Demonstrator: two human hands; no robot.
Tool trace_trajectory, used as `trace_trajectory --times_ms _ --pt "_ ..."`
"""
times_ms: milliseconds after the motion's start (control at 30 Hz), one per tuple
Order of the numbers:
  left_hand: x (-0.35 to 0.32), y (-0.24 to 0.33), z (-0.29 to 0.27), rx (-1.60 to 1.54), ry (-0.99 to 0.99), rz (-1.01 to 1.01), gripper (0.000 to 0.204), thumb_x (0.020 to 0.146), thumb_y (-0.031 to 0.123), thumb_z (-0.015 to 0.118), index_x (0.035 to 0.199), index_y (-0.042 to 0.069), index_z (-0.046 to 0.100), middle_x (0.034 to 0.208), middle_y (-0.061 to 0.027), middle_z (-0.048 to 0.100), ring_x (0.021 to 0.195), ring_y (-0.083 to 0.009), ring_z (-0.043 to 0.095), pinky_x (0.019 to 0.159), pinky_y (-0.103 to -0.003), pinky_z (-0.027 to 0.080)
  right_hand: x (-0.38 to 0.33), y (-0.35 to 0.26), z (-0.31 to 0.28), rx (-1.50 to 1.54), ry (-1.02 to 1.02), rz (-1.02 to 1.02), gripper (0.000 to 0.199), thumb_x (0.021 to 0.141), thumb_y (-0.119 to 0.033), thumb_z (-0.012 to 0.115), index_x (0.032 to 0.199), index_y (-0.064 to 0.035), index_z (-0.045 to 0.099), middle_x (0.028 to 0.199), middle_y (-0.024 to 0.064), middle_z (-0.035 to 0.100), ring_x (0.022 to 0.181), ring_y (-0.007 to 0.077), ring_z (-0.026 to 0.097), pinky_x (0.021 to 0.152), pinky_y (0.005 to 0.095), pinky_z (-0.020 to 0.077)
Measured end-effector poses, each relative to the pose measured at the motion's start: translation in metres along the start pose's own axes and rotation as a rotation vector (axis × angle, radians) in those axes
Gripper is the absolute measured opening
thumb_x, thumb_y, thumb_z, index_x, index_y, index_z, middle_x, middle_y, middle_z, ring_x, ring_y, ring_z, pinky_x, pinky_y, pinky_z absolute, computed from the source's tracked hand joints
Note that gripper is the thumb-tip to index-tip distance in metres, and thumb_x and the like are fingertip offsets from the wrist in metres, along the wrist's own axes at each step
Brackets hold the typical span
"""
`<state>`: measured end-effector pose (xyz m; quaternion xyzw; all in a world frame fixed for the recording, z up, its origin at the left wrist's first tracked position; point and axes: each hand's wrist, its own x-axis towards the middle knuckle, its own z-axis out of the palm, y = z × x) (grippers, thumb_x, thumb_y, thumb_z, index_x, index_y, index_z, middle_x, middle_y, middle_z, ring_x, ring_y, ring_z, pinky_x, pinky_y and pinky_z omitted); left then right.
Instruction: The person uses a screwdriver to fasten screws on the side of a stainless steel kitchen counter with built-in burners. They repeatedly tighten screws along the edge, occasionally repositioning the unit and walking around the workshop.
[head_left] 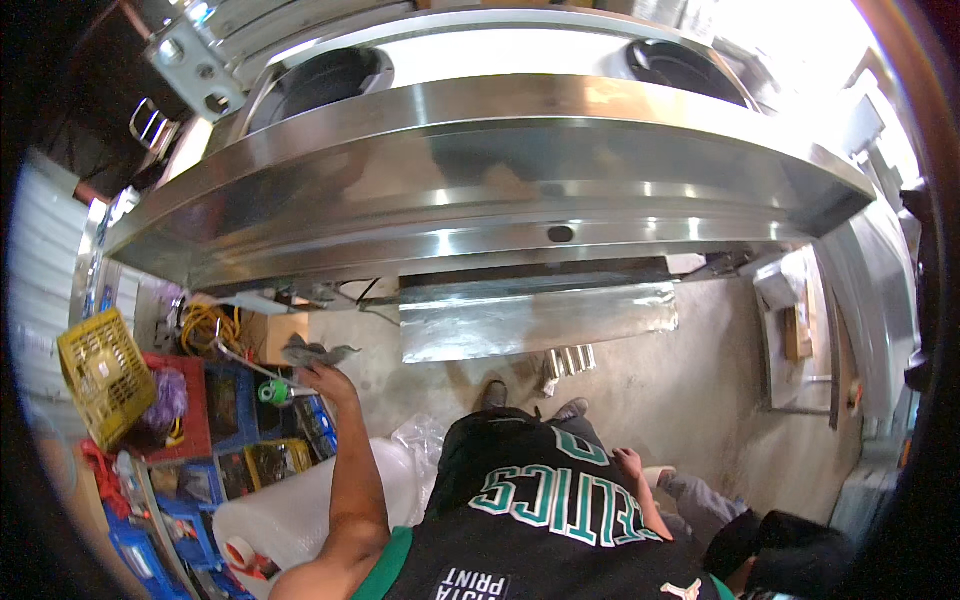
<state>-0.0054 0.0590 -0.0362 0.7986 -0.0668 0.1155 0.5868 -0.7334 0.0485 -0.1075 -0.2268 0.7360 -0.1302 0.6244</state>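
Note:
Stretched out to the left, my left hand (pixel 328 382) closes on a crumpled grey cloth (pixel 312 352), which spreads past the fingertips. Close by that hand is a green-topped bottle (pixel 273 392) among blue bins. My right hand (pixel 627 464) hangs low beside my right hip; its fingers are too small and partly hidden to read. Across the front runs a long stainless steel table (pixel 480 165), its broad polished face toward me with a dark oval hole. Below it a shiny sheet-metal panel (pixel 540 318) sits low above the floor.
Several metal cylinders (pixel 570 362) stand near my feet. A yellow basket (pixel 105 375), a red bin (pixel 178 405) and a bubble-wrap roll (pixel 320 500) crowd the left. Someone in a black cap (pixel 800 550) is low at my right. Two black round openings (pixel 325 82) are in the tabletop.

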Motion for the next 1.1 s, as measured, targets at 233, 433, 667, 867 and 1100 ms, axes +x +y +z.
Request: trace_trajectory --times_ms 233,433,667,867,1100 --pt "-0.022 0.195 0.089 0.292 -0.190 0.564 0.055 0.106 0.033 0.049 0.137 -0.013 0.049 0.143 -0.0343 0.045 0.137 -0.0457 0.041 0.110 -0.049 0.036 0.000 -0.014 0.013 0.113 0.088 0.026 0.030 0.096 -0.025 0.064 0.116 -0.0020 0.062 0.084 0.0095 0.067 0.062 0.0190 0.063 0.051 0.0324 0.0484" --pt "-0.127 0.258 0.120 0.033 -0.618 1.037 0.044 0.101 0.025 0.056 0.133 -0.005 0.057 0.104 -0.0229 0.059 0.091 -0.0413 0.062 0.076 -0.048 0.051 -0.025 0.004 0.009 0.294 0.221 0.017 0.025 0.096 -0.023 0.064 0.113 -0.0044 0.060 0.083 0.0077 0.066 0.062 0.0172 0.062 0.052 0.0318 0.0487" --pt "-0.260 0.338 0.165 -0.196 -0.994 1.081 0.043 0.096 0.018 0.059 0.137 0.007 0.059 0.098 -0.0167 0.059 0.081 -0.0374 0.062 0.069 -0.046 0.052 -0.059 0.102 0.022 0.475 0.303 0.269 0.021 0.098 -0.022 0.062 0.112 -0.0057 0.059 0.079 0.0060 0.063 0.056 0.0163 0.057 0.049 0.0308 0.0449" --pt "-0.339 0.357 0.168 -0.300 -1.369 1.089 0.043 0.093 0.014 0.059 0.136 0.013 0.061 0.099 -0.0142 0.059 0.085 -0.0354 0.064 0.071 -0.044 0.051 -0.111 0.098 0.054 0.641 -0.032 0.280 0.046 0.102 -0.043 0.055 0.125 -0.0039 0.061 0.102 0.0138 0.069 0.079 0.0262 0.065 0.071 0.0382 0.0543" --pt "-0.317 0.238 0.156 -0.006 -1.371 1.078 0.048 0.093 0.022 0.062 0.139 0.012 0.057 0.114 -0.0152 0.061 0.104 -0.0337 0.065 0.086 -0.044 0.053 -0.208 -0.080 0.029 0.115 0.144 -0.393 0.058 0.098 -0.043 0.063 0.140 -0.0033 0.054 0.124 0.0143 0.066 0.110 0.0203 0.061 0.092 0.0339 0.0508"
